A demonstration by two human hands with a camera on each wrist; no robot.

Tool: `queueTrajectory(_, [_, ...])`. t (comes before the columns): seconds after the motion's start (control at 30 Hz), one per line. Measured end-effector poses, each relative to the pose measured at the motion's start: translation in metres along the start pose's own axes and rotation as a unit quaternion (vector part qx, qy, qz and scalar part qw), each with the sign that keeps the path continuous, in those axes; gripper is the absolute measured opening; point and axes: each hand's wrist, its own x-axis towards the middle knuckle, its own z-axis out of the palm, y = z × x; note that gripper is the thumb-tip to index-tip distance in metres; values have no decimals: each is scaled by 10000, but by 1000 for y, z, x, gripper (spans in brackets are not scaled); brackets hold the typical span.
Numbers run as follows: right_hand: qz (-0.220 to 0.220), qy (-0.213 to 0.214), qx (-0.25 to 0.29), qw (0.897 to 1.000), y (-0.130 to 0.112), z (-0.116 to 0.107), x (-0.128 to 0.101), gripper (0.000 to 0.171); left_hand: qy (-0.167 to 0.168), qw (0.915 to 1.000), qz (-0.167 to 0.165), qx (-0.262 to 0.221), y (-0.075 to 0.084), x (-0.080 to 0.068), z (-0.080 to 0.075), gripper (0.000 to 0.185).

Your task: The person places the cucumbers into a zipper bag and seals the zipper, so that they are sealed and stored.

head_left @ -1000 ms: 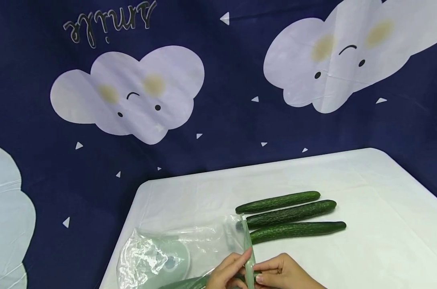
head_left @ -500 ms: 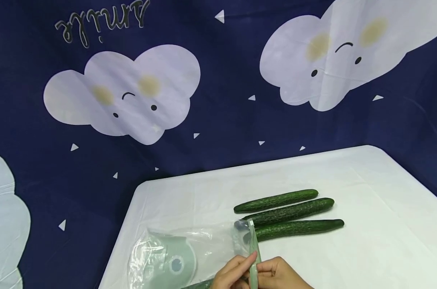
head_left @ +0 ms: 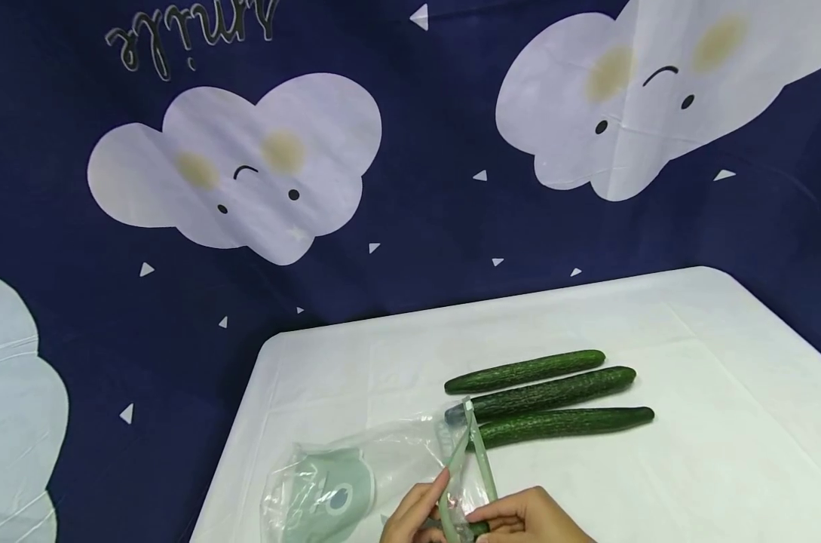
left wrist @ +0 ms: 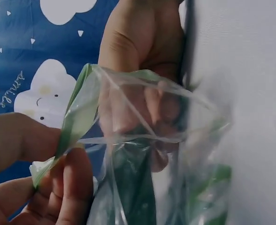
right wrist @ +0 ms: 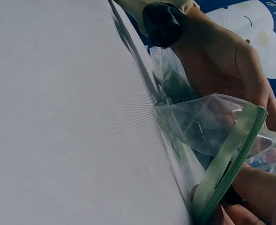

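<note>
A clear plastic zip bag (head_left: pixel 390 460) with a green zip strip (head_left: pixel 483 461) lies at the table's near edge, its mouth pulled apart. My left hand (head_left: pixel 429 504) pinches the left lip of the strip (left wrist: pixel 74 117). My right hand (head_left: pixel 494 520) pinches the right lip (right wrist: pixel 227 161). A dark green cucumber (left wrist: pixel 133 187) lies inside the bag, mostly below the head view's edge. Three more cucumbers (head_left: pixel 552 391) lie side by side on the white table (head_left: pixel 688 452), just beyond the bag's mouth.
A round green print (head_left: pixel 335 494) shows on the bag's left part. A dark blue backdrop with white clouds (head_left: pixel 247 166) hangs behind the table. The table's left edge (head_left: pixel 237 445) runs close to the bag.
The two lips of the green zip strip, pressed together before, now stand apart, so the bag's mouth has opened between my hands. The three cucumbers have not moved.
</note>
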Motion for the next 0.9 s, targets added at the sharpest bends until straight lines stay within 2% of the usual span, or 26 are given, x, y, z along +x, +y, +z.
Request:
queueTrajectory(0.13, [2,-18,-23,10000,-1,1,-1,27,141,9994,100,292,0,-9,-5,63])
queueTrajectory(0.3, [-146,-105,-251,9995,-2,1,-1,25,492,9968,481,406,-4,-14,-8,66])
queueTrajectory(0.4, [-276,-287,-414,9983,-2,-1,-1,25,568,9977,327,178,-7,-14,-8,70])
queueTrajectory(0.5, [-519,-542,-527,9958,1,-2,-1,27,418,9989,183,-46,-4,-12,-9,70])
queueTrajectory(0.6, [-583,-705,-484,9946,-3,2,-2,30,111,9998,68,-176,5,-3,-10,69])
queueTrajectory(0.67, [-633,-826,-429,9936,-9,7,-3,32,-25,9987,-140,-493,9,3,-8,71])
queueTrajectory(0.7, [-664,-818,-598,9926,-12,10,-4,30,-65,9978,-260,-602,9,6,-6,71])
queueTrajectory(0.73, [-770,-831,-926,9892,-14,12,-4,28,-129,9971,-341,-664,7,7,-5,70])
queueTrajectory(0.8, [-1246,-888,-1718,9732,-16,14,-4,28,-230,9973,-309,-628,0,6,-3,67])
queueTrajectory(0.9, [-1758,-801,-2847,9389,-14,13,-3,28,-377,9980,-177,-466,-9,0,-2,60])
